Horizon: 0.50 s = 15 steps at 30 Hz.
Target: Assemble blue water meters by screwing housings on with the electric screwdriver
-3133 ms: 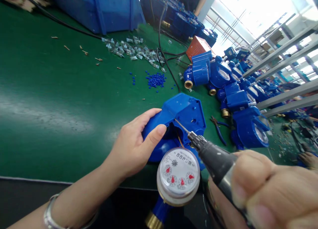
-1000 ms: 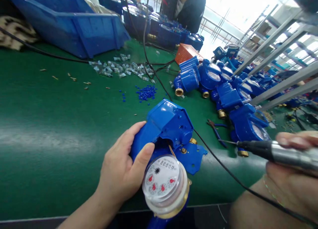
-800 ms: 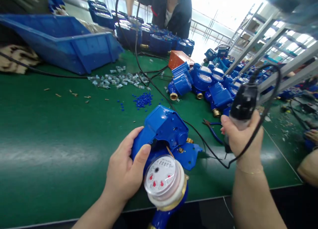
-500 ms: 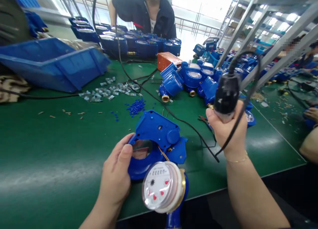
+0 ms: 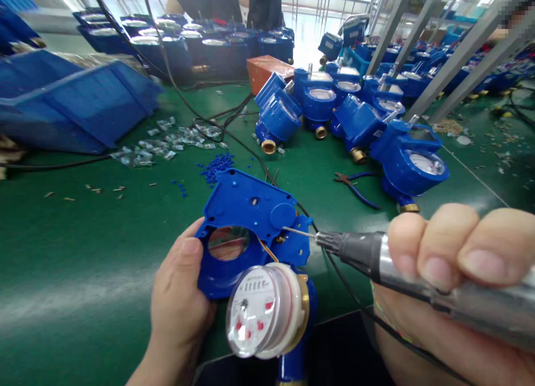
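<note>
My left hand grips the left side of a blue plastic meter housing, which has a round window opening. Thin wires run from the housing down to a water meter with a white dial, red pointers and a brass ring on a blue pipe body. My right hand is wrapped around an electric screwdriver with a black nose and silver body. Its thin bit points left, the tip at or just in front of the round boss on the housing; whether it touches, I cannot tell.
Finished-looking blue meters stand across the back and right. Pliers lie near them. Small blue caps, clear plastic bits and a blue bin are at left. A black cable crosses the bench. A person is opposite.
My right hand has swung the screwdriver from upright at the right down to level, its bit now at the housing. My left hand still holds the housing. The view has shifted slightly.
</note>
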Each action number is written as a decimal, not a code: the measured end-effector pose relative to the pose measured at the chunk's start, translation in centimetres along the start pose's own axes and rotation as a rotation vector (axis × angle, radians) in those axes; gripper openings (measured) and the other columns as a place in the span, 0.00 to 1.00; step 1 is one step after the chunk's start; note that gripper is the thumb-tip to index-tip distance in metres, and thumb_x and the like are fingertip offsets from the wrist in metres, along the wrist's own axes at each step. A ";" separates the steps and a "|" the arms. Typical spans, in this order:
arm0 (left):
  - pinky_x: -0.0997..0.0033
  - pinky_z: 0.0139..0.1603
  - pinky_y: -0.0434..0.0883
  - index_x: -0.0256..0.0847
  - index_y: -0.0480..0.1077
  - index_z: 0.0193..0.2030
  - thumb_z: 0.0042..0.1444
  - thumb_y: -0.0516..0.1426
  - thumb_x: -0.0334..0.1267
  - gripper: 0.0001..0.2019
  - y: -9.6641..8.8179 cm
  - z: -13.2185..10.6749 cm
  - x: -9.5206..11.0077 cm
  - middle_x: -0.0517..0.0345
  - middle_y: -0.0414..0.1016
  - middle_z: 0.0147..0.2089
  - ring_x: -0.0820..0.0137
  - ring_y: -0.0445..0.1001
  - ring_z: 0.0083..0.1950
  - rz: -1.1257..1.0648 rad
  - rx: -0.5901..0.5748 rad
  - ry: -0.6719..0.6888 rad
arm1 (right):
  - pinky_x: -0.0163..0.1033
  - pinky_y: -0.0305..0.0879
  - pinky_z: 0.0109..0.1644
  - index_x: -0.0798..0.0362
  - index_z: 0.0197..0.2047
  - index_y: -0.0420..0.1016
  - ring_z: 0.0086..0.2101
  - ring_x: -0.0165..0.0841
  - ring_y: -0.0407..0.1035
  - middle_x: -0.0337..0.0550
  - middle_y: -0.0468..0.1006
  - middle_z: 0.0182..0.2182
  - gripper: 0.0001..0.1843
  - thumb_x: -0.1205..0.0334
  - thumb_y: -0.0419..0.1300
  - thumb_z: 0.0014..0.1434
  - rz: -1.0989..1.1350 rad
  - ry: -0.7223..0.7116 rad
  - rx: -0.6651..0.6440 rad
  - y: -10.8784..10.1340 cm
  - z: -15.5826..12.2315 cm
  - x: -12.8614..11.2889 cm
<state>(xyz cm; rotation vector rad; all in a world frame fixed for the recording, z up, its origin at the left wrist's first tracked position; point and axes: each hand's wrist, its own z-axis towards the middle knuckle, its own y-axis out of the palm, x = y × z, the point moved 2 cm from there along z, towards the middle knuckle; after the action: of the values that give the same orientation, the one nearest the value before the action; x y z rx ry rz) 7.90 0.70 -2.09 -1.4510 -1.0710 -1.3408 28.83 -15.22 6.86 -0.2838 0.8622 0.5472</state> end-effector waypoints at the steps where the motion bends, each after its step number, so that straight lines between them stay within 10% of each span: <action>1: 0.56 0.52 0.79 0.36 0.67 0.62 0.60 0.56 0.57 0.31 0.3 -0.1 0.2 0.45 0.81 0.52 0.53 0.81 0.50 -0.129 0.059 -0.051 | 0.50 0.76 0.33 0.39 0.52 0.65 0.34 0.41 0.74 0.38 0.72 0.33 0.25 0.46 0.66 0.53 0.041 -0.008 -0.021 0.3 -0.3 -0.3; 9: 0.68 0.39 0.82 0.33 0.72 0.55 0.49 0.65 0.58 0.34 1.5 -0.4 2.2 0.52 0.85 0.40 0.62 0.83 0.36 -0.239 0.128 -0.062 | 0.51 0.75 0.35 0.36 0.54 0.63 0.32 0.36 0.72 0.37 0.74 0.37 0.26 0.49 0.67 0.56 0.351 -0.025 -0.269 2.3 -1.2 -3.1; 15: 0.72 0.42 0.79 0.33 0.71 0.58 0.56 0.61 0.57 0.32 0.9 -0.5 1.5 0.52 0.85 0.43 0.63 0.83 0.42 -0.131 0.126 -0.051 | 0.53 0.76 0.36 0.38 0.54 0.63 0.37 0.41 0.73 0.40 0.73 0.36 0.27 0.46 0.67 0.55 0.172 -0.118 -0.157 3.2 -2.0 -2.7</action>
<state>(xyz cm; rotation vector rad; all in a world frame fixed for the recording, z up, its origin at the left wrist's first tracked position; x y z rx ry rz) 8.73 0.02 -0.56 -1.3480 -1.2791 -1.3081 24.37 -14.40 7.62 -0.3182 0.7346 0.7865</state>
